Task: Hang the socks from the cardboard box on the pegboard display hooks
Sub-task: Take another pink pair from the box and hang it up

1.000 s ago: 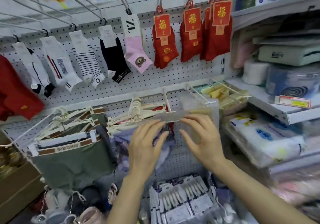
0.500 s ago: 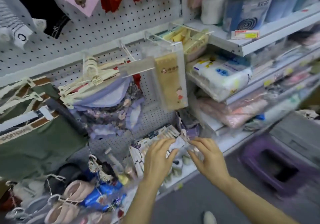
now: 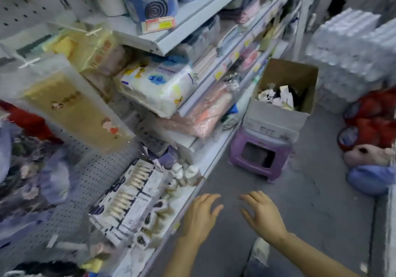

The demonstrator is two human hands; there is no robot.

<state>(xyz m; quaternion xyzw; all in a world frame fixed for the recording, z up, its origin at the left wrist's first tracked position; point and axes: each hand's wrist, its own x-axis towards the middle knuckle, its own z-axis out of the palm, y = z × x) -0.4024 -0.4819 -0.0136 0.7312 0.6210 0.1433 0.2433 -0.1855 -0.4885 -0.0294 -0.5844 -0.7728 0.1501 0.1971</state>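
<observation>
Nearest, the left hand (image 3: 202,214) and right hand (image 3: 262,215) hover side by side over the grey floor (image 3: 310,201), both empty with fingers loosely spread. Beyond them a purple stool (image 3: 260,154) stands beside the shelf. Behind it, the open cardboard box (image 3: 287,88) holds jumbled socks (image 3: 276,95), while the pegboard (image 3: 23,2) is far left.

Grey floor (image 3: 321,212) carrying a purple stool (image 3: 260,154), cardboard box (image 3: 280,105) sitting on the stool, red bags (image 3: 372,122) lying right of it
</observation>
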